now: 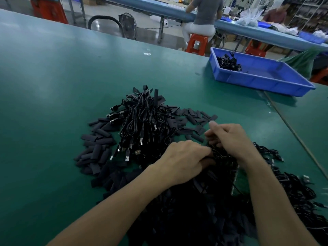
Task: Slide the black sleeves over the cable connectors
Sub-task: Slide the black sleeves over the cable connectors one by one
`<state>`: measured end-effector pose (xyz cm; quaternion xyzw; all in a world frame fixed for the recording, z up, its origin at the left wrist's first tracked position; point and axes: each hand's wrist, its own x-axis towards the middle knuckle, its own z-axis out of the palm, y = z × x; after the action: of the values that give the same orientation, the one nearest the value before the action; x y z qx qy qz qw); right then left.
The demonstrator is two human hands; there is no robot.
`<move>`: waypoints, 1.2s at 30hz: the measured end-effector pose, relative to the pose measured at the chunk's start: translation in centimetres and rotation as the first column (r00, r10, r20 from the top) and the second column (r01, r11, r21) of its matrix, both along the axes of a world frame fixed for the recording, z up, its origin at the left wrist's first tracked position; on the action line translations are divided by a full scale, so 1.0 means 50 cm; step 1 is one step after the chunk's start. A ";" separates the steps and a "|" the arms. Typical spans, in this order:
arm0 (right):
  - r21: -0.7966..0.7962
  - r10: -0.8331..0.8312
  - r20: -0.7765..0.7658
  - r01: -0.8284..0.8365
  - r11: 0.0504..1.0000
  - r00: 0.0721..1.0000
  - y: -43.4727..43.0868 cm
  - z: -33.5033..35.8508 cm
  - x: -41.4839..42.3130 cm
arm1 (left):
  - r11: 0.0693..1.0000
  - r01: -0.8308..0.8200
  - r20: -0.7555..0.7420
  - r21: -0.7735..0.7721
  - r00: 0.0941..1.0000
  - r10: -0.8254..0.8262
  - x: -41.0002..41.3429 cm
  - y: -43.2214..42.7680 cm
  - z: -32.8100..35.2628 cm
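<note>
A black cable (219, 154) is gripped by the curled fingers of the left hand (184, 160) and the right hand (232, 139). Just ahead, black sleeves (95, 148) are scattered around a heap of USB cables (140, 125) on the green table (53, 86); a blue tray (262, 82) is set farther right
</note>
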<state>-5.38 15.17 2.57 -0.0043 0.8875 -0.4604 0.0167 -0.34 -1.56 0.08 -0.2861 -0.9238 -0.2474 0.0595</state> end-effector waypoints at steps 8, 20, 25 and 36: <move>-0.107 0.240 -0.030 -0.242 0.964 0.970 0.021 0.070 0.021 | 0.841 -0.113 0.078 0.529 0.993 0.085 -0.031 0.003 0.033; -0.093 0.085 -0.514 -0.154 0.984 0.854 0.005 0.115 0.012 | 0.571 -0.129 0.021 0.811 0.981 0.192 -0.068 0.018 0.132; -0.231 -0.060 -0.649 -0.122 0.965 0.759 0.004 0.143 0.003 | 0.754 -0.196 0.245 0.627 0.968 0.047 -0.089 0.007 0.119; -0.401 0.000 -0.509 -0.237 0.885 0.861 -0.062 0.150 -0.018 | 0.588 -0.233 0.415 0.774 0.889 -0.194 -0.090 0.054 0.002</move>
<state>-6.30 12.08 10.05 -0.1820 0.7287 -0.6341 -0.1838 -4.83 1.12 0.18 -0.1503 -0.6989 -0.6984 -0.0338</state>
